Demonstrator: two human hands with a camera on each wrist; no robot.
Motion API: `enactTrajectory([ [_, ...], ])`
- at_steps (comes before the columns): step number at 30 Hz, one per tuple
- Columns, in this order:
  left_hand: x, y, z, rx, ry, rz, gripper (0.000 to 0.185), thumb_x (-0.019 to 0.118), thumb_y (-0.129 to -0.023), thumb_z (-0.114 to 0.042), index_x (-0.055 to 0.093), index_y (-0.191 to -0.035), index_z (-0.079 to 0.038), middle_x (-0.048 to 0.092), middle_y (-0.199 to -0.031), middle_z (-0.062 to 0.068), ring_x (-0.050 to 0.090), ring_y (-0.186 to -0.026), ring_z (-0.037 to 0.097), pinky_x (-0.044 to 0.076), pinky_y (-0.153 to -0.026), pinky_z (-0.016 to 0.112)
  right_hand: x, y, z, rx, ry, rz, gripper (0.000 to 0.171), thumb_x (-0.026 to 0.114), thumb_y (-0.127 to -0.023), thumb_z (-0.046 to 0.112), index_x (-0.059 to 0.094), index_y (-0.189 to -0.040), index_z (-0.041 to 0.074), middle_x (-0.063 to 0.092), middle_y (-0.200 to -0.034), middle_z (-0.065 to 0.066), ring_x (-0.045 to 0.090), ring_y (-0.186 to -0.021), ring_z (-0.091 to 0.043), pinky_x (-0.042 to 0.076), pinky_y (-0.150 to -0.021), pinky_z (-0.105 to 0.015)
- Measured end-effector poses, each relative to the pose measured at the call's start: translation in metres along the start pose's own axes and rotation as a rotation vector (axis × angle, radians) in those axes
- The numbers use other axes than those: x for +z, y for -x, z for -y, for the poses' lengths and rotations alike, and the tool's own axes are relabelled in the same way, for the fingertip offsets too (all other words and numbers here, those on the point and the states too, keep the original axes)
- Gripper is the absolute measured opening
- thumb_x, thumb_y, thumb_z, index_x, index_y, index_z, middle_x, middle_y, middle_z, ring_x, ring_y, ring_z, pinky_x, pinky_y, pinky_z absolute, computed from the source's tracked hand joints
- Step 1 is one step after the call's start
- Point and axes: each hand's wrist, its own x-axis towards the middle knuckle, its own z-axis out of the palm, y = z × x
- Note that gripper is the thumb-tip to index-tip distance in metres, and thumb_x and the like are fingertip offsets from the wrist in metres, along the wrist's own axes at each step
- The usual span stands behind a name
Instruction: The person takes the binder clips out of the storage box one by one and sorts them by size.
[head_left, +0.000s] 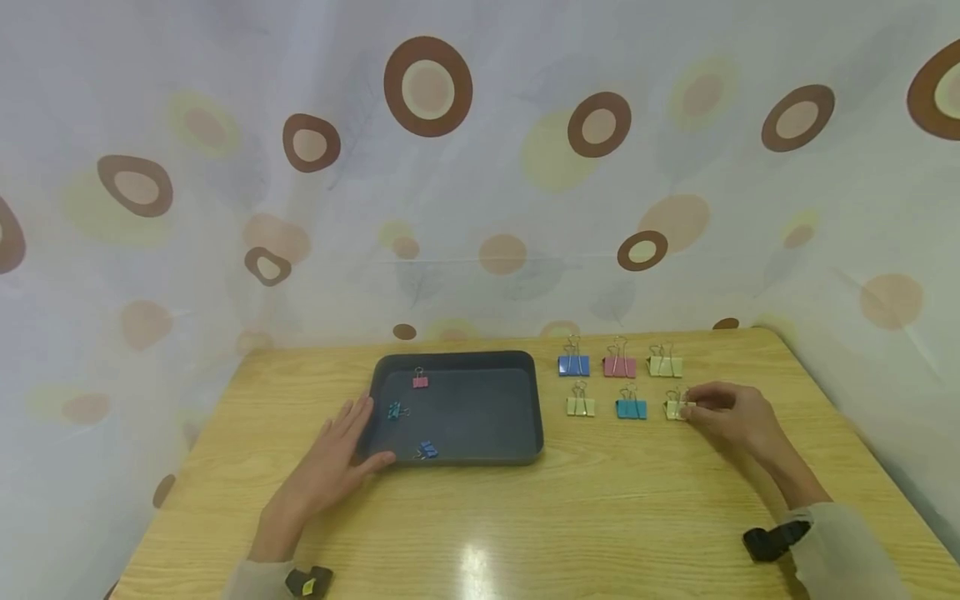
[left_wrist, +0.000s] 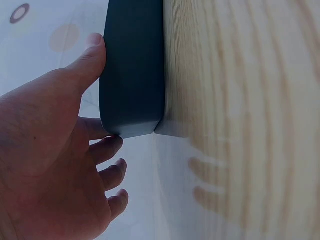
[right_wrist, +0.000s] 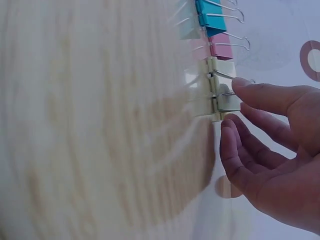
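My left hand (head_left: 322,471) rests against the left end of a dark grey tray (head_left: 480,417), its thumb at the near corner and the other fingers extended along the side. Inside the tray lie small binder clips: a pink one (head_left: 421,382), a teal one (head_left: 394,411) and a blue one (head_left: 428,450). On the right, my right hand (head_left: 738,417) pinches a pale yellow binder clip (right_wrist: 227,90) between thumb and index finger. That clip stands on the table at the right end of the front row, handles up.
Beside it in the front row are a teal clip (head_left: 632,409) and another pale yellow clip (head_left: 581,407). Behind stand larger blue (head_left: 573,366), pink (head_left: 619,367) and yellow clips (head_left: 666,367). A patterned curtain (head_left: 480,167) surrounds the wooden table (head_left: 480,517).
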Motion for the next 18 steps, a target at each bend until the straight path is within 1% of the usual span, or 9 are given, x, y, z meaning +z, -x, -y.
enactTrajectory([
  [2, 0.001, 0.0, 0.0, 0.003, 0.001, 0.0, 0.092, 0.065, -0.098, -0.052, 0.026, -0.159, 0.005, 0.02, -0.167, 0.021, 0.018, -0.153, 0.046, 0.016, -0.12, 0.067, -0.003, 0.002, 0.001, 0.0, -0.017, -0.03, 0.046, 0.074, -0.097, 0.032, 0.068, -0.128, -0.002, 0.069, -0.12, -0.023, 0.057, -0.091, 0.01, 0.054, -0.073, -0.02],
  [4, 0.001, 0.0, 0.0, 0.004, 0.004, 0.001, 0.092, 0.065, -0.098, -0.051, 0.026, -0.159, 0.005, 0.02, -0.167, 0.021, 0.018, -0.152, 0.046, 0.016, -0.12, 0.067, -0.006, 0.004, 0.004, -0.013, -0.018, -0.079, 0.047, 0.074, -0.097, 0.032, 0.066, -0.13, -0.001, 0.068, -0.122, -0.023, 0.055, -0.091, 0.014, 0.052, -0.072, -0.016],
  [6, 0.001, 0.0, 0.001, 0.004, 0.003, 0.002, 0.091, 0.065, -0.098, -0.051, 0.026, -0.159, 0.005, 0.02, -0.167, 0.021, 0.018, -0.152, 0.046, 0.016, -0.12, 0.067, -0.008, 0.005, 0.008, -0.035, -0.018, -0.134, 0.046, 0.074, -0.097, 0.032, 0.066, -0.13, 0.0, 0.068, -0.123, -0.018, 0.054, -0.091, 0.016, 0.051, -0.072, -0.012],
  [9, 0.001, 0.001, 0.001, 0.002, -0.003, 0.001, 0.091, 0.064, -0.099, -0.051, 0.026, -0.159, 0.005, 0.02, -0.167, 0.021, 0.018, -0.153, 0.046, 0.016, -0.12, 0.067, -0.009, 0.005, 0.017, -0.099, -0.048, -0.193, 0.041, 0.075, -0.097, 0.026, 0.067, -0.127, 0.0, 0.068, -0.119, -0.005, 0.057, -0.093, 0.014, 0.05, -0.075, -0.007],
  [12, 0.0, 0.001, 0.002, 0.003, -0.011, -0.001, 0.092, 0.065, -0.098, -0.051, 0.026, -0.159, 0.005, 0.021, -0.167, 0.021, 0.018, -0.153, 0.046, 0.016, -0.12, 0.067, -0.005, 0.004, 0.029, -0.163, -0.092, -0.208, 0.036, 0.076, -0.096, 0.019, 0.068, -0.125, 0.0, 0.067, -0.114, 0.009, 0.06, -0.094, 0.01, 0.05, -0.078, -0.005],
  [15, 0.0, 0.001, 0.002, 0.004, -0.01, -0.003, 0.092, 0.065, -0.098, -0.052, 0.026, -0.159, 0.005, 0.021, -0.167, 0.021, 0.018, -0.153, 0.046, 0.016, -0.12, 0.067, 0.0, 0.003, 0.043, -0.21, -0.117, -0.19, 0.033, 0.076, -0.095, 0.015, 0.069, -0.124, 0.001, 0.066, -0.113, 0.015, 0.061, -0.096, 0.007, 0.051, -0.08, -0.005],
  [18, 0.0, 0.0, 0.002, 0.002, -0.007, -0.001, 0.092, 0.064, -0.098, -0.052, 0.026, -0.159, 0.005, 0.021, -0.167, 0.021, 0.018, -0.153, 0.046, 0.016, -0.12, 0.067, 0.006, 0.002, 0.054, -0.235, -0.134, -0.166, 0.032, 0.076, -0.095, 0.013, 0.068, -0.125, 0.002, 0.066, -0.112, 0.018, 0.062, -0.098, 0.005, 0.051, -0.081, -0.006],
])
